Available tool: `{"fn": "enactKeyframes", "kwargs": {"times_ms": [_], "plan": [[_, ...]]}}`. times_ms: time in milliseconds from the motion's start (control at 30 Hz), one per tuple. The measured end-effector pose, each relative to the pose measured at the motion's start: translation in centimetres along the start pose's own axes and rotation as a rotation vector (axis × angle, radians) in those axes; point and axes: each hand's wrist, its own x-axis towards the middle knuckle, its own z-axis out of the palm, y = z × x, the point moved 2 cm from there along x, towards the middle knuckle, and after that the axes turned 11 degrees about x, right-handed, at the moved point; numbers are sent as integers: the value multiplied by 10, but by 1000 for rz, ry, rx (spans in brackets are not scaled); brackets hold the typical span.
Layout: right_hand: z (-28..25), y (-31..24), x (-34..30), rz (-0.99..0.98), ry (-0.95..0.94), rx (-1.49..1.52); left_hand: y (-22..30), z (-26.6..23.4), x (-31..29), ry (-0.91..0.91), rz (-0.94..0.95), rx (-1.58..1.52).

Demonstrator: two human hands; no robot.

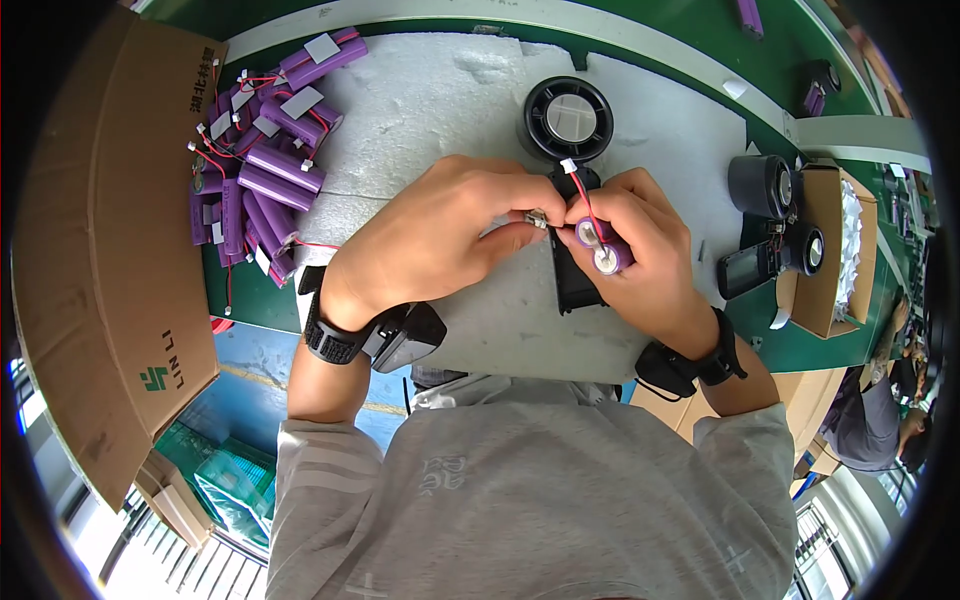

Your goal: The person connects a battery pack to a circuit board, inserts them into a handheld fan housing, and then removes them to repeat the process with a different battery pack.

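In my right hand (648, 240), fingers curled, is a purple two-cell battery pack (612, 256) with its pale ends facing up. Its red and black wires (585, 200) run up to a white plug (568, 166) that hangs free. My left hand (455, 225) pinches a small pale connector-like piece (537, 218), partly hidden by the fingertips. Both hands nearly meet over a black handheld fan, whose round head (566, 118) lies beyond them and whose long handle (580, 290) passes beneath my right hand.
White foam sheet (420, 110) covers the green bench. Purple battery packs (270, 160) are heaped at left beside a tall cardboard box (110, 240). At right are more black fan parts (760, 187) and a small carton (840, 250) of white pieces. Another person (870, 425) is at far right.
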Motion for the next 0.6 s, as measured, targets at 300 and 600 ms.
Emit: {"fn": "enactKeyframes", "kwargs": {"times_ms": [300,600], "plan": [[0,1,2,-7,2,34,-1,-2,0,-23,-96,-65],[0,1,1,14,-19,27,0,0,0,-15,-98,-51]]}}
